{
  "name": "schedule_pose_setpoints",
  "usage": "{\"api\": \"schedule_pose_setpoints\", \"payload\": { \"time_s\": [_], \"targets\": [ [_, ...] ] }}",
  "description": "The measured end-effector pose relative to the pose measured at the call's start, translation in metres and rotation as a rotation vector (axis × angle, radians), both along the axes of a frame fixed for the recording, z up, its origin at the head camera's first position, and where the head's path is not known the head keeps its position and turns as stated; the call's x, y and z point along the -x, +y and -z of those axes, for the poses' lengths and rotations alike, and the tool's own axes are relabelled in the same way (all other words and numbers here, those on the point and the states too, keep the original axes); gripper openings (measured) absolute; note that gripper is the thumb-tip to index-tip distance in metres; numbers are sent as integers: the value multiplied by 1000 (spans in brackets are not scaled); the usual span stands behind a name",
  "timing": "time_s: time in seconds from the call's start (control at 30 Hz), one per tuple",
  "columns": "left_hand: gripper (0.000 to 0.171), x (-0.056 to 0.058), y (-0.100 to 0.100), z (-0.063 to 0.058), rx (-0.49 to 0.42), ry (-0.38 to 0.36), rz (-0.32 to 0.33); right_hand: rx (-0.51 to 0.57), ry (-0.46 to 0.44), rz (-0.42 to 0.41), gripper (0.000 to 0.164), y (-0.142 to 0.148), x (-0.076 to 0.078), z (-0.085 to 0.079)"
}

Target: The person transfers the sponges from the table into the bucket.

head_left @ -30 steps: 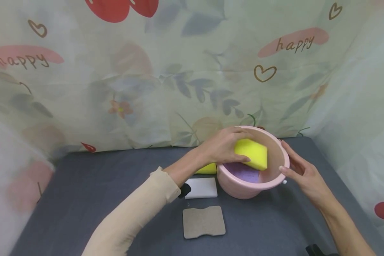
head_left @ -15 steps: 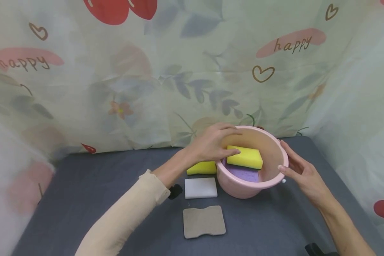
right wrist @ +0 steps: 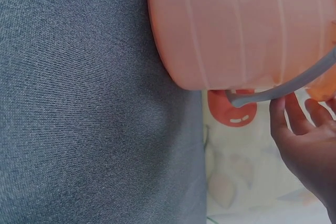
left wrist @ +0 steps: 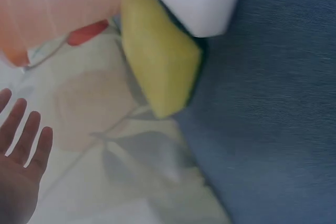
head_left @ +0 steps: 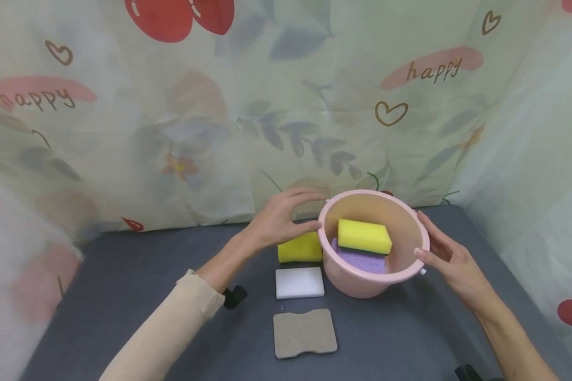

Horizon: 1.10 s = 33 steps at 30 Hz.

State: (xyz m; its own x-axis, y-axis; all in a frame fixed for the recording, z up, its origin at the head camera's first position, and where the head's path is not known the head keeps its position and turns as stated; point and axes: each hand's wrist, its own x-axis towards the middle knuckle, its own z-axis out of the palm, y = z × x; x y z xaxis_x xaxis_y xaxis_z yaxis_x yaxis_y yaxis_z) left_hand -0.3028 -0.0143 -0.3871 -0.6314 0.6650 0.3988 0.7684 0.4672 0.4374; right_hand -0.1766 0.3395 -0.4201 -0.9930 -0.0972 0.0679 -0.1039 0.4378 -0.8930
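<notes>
My right hand (head_left: pixel 450 259) holds the right rim of a pink bucket (head_left: pixel 357 283), thumb over the edge and fingers along the outside. In the right wrist view the bucket's grey handle (right wrist: pixel 294 83) hangs down beside the fingers. Inside the bucket a yellow sponge (head_left: pixel 364 235) with a dark underside lies on top of a purple sponge (head_left: pixel 360 261). My left hand (head_left: pixel 281 216) is at the left rim, empty, fingers spread and thumb tip near the edge. Below that hand another yellow sponge (head_left: pixel 299 248) stands against the bucket's left side; the left wrist view shows its dark green backing.
In front of the standing yellow sponge lie a white sponge (head_left: pixel 299 283) and a flat grey-brown pad (head_left: pixel 305 333) with notched edges, in a row on the dark cloth-covered table (head_left: pixel 148 286). A patterned curtain (head_left: pixel 195 132) closes off the back and sides.
My left hand has let go of the yellow sponge, which now rests on the purple one in the bucket. That hand has drawn back left, out of the bucket. My right hand has stayed put.
</notes>
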Motion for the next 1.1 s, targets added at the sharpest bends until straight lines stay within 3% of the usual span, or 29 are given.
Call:
{"api": "schedule_pose_setpoints", "payload": {
  "time_s": [0.27,0.43,0.57,0.8,1.1],
  "targets": [
    [60,-1,-28,29,49,-95,-137,10,11,-3,75,0,-1,1],
    [65,1,-40,46,68,-84,-167,16,22,-5,74,-1,-2,1],
    [69,2,-46,57,67,-135,-181,13,21,-4,74,-1,-1,0],
    [77,4,-49,73,119,-289,-145,-3,7,5,74,-1,0,0],
    [82,7,-43,85,191,-305,-87,6,14,3,74,-2,-1,0]
  ]
}}
